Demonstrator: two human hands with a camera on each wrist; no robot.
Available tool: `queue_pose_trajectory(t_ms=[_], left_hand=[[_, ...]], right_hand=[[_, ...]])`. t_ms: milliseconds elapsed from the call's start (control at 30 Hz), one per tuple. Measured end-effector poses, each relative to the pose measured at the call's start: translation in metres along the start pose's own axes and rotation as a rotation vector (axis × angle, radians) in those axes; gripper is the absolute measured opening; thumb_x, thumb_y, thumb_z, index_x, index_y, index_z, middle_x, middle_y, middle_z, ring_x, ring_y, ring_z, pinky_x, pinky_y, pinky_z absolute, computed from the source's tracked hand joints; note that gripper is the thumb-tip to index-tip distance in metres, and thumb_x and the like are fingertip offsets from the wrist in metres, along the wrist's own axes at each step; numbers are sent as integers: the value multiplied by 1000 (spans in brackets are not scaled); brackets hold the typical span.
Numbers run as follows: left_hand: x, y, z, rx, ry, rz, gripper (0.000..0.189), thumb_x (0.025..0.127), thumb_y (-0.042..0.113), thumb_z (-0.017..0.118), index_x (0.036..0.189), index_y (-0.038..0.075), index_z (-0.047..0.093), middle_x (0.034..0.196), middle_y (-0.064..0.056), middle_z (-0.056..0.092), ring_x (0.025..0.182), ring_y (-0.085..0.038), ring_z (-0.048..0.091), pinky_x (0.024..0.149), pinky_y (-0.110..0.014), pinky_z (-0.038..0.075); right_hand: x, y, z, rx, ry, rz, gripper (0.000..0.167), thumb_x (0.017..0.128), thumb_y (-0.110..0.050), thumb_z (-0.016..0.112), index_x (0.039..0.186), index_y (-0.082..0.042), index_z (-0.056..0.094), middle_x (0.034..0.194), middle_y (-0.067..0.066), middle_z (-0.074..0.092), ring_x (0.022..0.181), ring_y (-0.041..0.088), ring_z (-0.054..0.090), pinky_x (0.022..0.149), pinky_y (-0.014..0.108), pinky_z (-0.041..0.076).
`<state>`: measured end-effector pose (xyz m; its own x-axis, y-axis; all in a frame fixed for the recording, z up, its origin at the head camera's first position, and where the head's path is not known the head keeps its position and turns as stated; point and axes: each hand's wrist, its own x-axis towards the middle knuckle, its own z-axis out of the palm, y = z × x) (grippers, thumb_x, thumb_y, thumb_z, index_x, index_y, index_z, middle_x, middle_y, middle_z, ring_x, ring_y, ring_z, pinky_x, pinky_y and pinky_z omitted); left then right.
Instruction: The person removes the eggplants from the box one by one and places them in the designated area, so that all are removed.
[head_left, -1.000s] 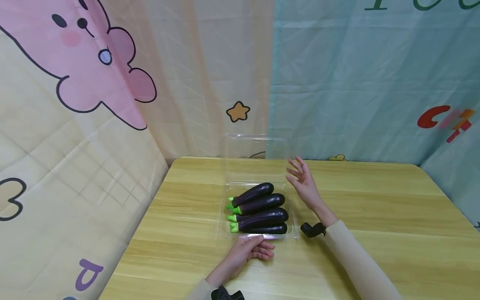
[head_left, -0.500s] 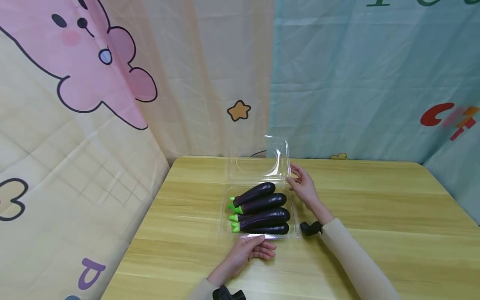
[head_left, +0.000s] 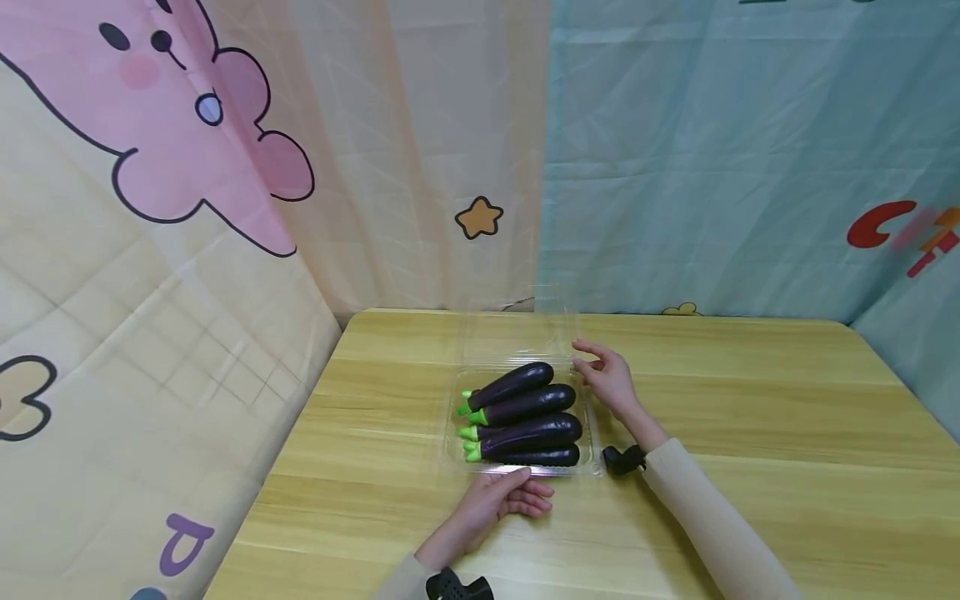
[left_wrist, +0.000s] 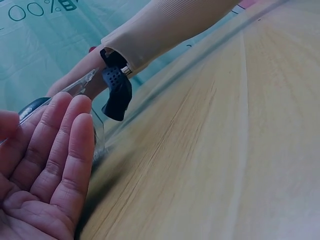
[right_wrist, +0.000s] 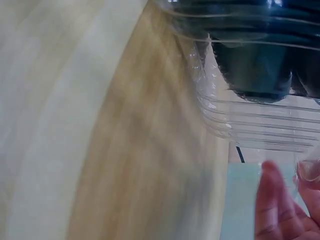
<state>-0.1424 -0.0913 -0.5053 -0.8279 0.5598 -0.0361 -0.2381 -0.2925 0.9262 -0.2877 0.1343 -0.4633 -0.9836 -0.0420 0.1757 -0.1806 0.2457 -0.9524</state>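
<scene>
Lower centre, the relaxed left hand (head_left: 495, 504) is touching the clamshell (head_left: 562, 472); the right hand (head_left: 609, 379) is pinching its lid (head_left: 517, 335) — likely light, bendy (crackable), best held by the edge.

Pale yellow, wood-grain table (head_left: 750, 392), round-cornered at the far side, open clear plastic container (head_left: 562, 472) on it

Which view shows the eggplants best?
Head: the eggplants lie in plain sight in the clear container, green stems included. Right wrist shows only dark, cropped parts through its wall; left wrist, just a dark sliver past the left hand.
</scene>
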Motion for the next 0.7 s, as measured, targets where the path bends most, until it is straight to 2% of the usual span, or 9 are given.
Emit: queue_pose_trajectory(t_ms=[100,233,400,467,567,633,700], left_hand=[[0,0,-1,-15,-19,3,56,100,28,49,119,-25,45,99,-9,69,88,-17,67,78,-31,53],[0,1,-2,-30,-32,-8,56,101,26,47,124,-24,41,100,-7,69,89,-16,67,79,-30,53],[-2,3,-4,-26,-52,-56,51,100,23,50,125,-21,44,106,-15,66,88,-16,67,77,-31,53],[-4,6,-8,-1,-96,-96,47,99,20,51,127,-18,45,111,-19,64,87,-17,67,76,-30,54],[-10,12,-19,70,-208,-159,41,99,13,52,128,-14,48,116,-23,61,85,-16,67,72,-27,54],[-16,18,-28,128,-280,-208,37,98,11,53,126,-12,51,115,-21,62,78,-13,67,65,-24,54],[-22,25,-37,189,-328,-243,33,97,10,55,122,-11,56,106,-18,66,64,-7,63,55,-20,51]], right_hand=[[-1,-1,0,17,-9,19,35,94,-2,58,126,9,54,137,18,47,70,4,64,54,18,46],[0,0,0,43,-9,50,35,94,0,57,127,10,53,133,21,50,63,3,64,53,17,45],[1,1,-3,31,-24,52,34,94,1,56,126,12,52,91,25,67,62,6,64,54,19,47],[2,2,-4,34,-42,54,34,94,1,56,126,14,51,77,22,67,62,6,64,56,19,49],[3,3,-5,52,-63,66,34,94,1,55,126,14,51,75,17,68,63,6,64,58,20,50],[3,3,-5,50,-77,71,35,95,0,55,126,15,50,75,17,68,63,6,64,59,20,50],[2,3,-6,47,-83,75,35,95,0,54,126,15,50,75,17,68,64,7,64,59,20,50]])
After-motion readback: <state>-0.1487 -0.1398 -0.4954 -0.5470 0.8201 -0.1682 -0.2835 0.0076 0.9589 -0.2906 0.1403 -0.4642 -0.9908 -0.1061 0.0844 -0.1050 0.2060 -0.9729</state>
